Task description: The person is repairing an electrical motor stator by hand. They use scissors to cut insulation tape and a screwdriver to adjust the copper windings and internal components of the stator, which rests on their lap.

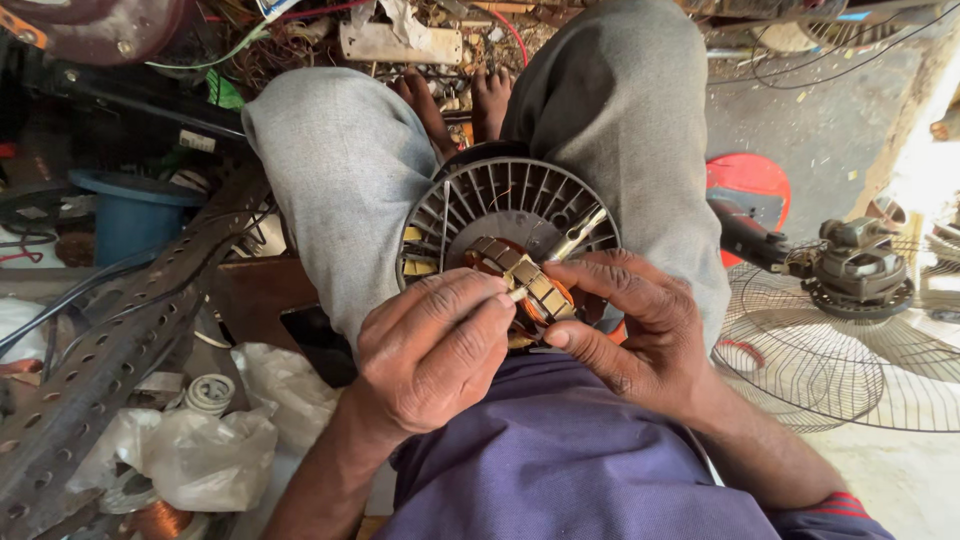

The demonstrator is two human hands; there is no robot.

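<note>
A round grey fan motor housing with radial fins rests on my lap between my knees. Inside it sits a stator with copper windings and brownish insulating strips. My left hand pinches a small pale sleeve or wire end at the winding, fingers closed on it. My right hand grips the stator's right edge, thumb below and fingers over the top. A metal shaft sticks out toward the upper right of the housing.
A wire fan guard with a dark motor lies on the floor at the right, beside a red disc. At the left are a perforated metal bar, a blue tub, plastic bags and a copper coil.
</note>
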